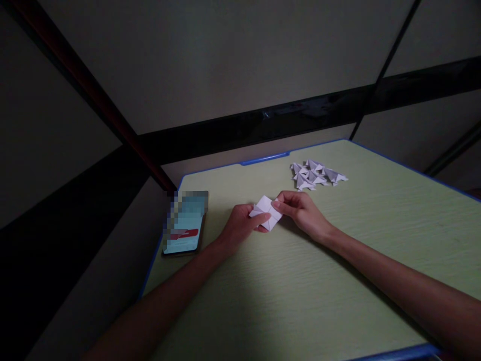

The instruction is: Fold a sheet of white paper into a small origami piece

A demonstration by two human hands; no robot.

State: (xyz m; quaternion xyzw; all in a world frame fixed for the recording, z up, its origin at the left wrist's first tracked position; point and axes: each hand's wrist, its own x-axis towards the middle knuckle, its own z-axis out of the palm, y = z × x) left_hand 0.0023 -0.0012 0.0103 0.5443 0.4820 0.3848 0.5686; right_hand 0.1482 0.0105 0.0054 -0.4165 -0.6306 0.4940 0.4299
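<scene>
A small folded piece of white paper [266, 204], creased into a squarish shape, is held between both hands just over the tabletop. My left hand [242, 224] pinches its left side, thumb lying on the upper face and fingers beneath. On the paper's right edge, my right hand [300, 208] grips with thumb and forefinger. A small flap sticks out at the left corner by my left fingers. Beyond my right hand lies a cluster of several folded white paper figures [308, 176], pointed in shape and set close together.
A phone [184, 225] with a lit, partly blurred screen rests at the table's left edge. The pale green table [368, 240] has a blue rim. Behind it stands a panelled surface with a dark glossy band [255, 123].
</scene>
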